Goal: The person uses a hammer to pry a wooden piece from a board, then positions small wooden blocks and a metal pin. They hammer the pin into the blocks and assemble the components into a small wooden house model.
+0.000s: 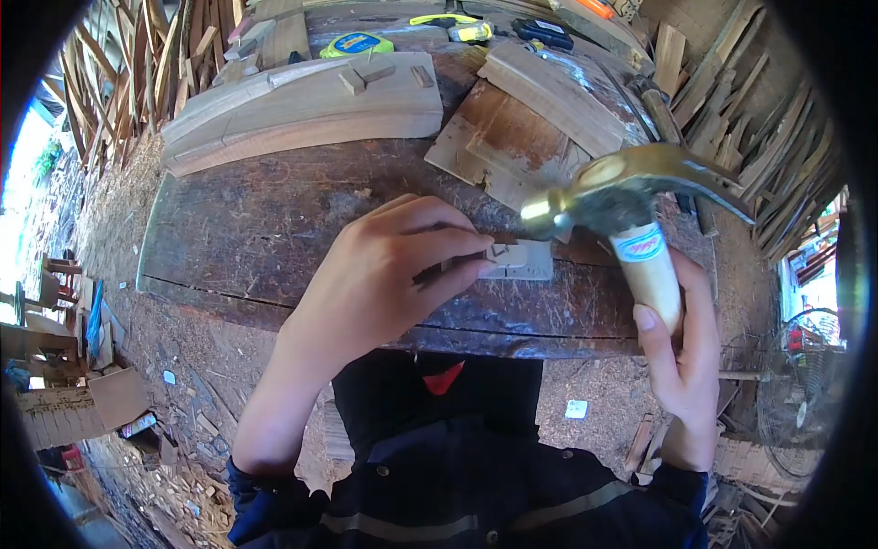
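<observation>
A claw hammer (631, 188) is held upright in my right hand (681, 352), its fingers wrapped round the pale handle just below the head. The hammer's face points left, above the bench. My left hand (393, 261) is pinched at a small flat light-coloured piece (521, 260) on the worn wooden bench (247, 220). Thumb and index finger press together at its left end. Pencil-like marks show on the piece. Whether a nail is between the fingertips is too small to tell.
A thick curved wooden block (311, 110) lies at the back left, with small wood offcuts (366, 75) on it. Behind it sits a tape measure (357, 44). Boards (512, 137) lie at the back right. Wood strips (732, 119) lean beyond; a fan (800, 403) stands right.
</observation>
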A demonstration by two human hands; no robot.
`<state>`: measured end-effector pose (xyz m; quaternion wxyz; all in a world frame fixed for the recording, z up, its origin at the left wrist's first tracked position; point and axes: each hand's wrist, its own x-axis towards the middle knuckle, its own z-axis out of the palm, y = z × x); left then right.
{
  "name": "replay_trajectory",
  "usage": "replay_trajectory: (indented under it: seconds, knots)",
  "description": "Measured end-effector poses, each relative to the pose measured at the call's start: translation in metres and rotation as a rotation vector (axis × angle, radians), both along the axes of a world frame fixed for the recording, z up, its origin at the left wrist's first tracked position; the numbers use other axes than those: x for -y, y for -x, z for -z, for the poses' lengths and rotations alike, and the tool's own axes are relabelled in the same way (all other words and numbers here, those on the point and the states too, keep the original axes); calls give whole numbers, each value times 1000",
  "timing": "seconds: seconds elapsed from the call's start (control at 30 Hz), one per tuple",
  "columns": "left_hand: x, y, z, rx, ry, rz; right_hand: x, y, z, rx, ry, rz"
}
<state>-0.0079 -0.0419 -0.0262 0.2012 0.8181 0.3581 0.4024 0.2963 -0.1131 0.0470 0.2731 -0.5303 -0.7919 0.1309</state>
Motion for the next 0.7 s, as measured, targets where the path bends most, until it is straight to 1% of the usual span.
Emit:
replay_trajectory:
  seconds: [0.03, 0.07, 0.2, 0.3, 0.33, 0.4, 0.5, 0.57, 0.6, 0.67, 0.7]
  knots:
    - [-1, 0, 0, -5, -11, 0, 5, 0, 1, -25, -4, -6]
    - [-1, 1, 0, -11, -22, 3, 15, -3, 3, -19, 121, 9]
    - [2, 2, -3, -37, 6, 1, 30, 15, 0, 104, 148, -51]
    - [1, 1, 0, 0, -21, 11, 36, 15, -4, 202, 35, -29]
    - [1, 0, 1, 20, -26, 16, 38, 15, -4, 145, -16, 11]
    - [0, -1, 3, 44, -40, 18, 49, 21, -11, -78, 105, 213]
    - [0, 0, 5, 51, -57, 21, 51, 22, -8, 6, -21, 221]
    - [0, 0, 5, 58, -68, 22, 43, 22, -1, 203, -132, 84]
    - [1, 0, 4, 56, -69, 22, 44, 21, 3, 270, -81, 47]
    - [1, 0, 4, 46, -67, 22, 48, 25, -5, 247, 149, 93]
    - [1, 0, 4, 54, -70, 25, 47, 25, -5, 250, 80, 102]
